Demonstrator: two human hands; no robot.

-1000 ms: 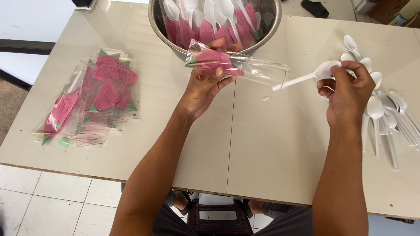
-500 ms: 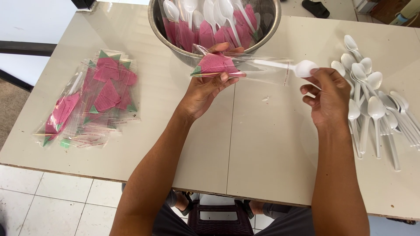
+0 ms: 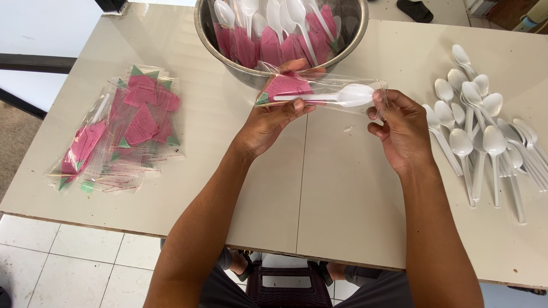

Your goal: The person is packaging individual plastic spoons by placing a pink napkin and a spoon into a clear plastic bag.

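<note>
L hand [image 3: 273, 117] grips clear sleeve [image 3: 319, 94] w/ pink napkin, steadying it; R hand [image 3: 402, 128] pinches open end, white spoon [image 3: 337, 96] inside.

We see a white plastic spoon [image 3: 334, 96] inside a clear sleeve [image 3: 325, 93] that also holds a pink folded napkin [image 3: 285, 87] with a green corner. On the left, the pile of clear packets [image 3: 123, 128] shows pink and green too. The loose spoons [image 3: 485, 134] on the right are white, the far bowl [image 3: 348, 43] silver-grey, the surface [image 3: 342, 194] pale beige, and the floor tiles [image 3: 68, 268] white.
</note>
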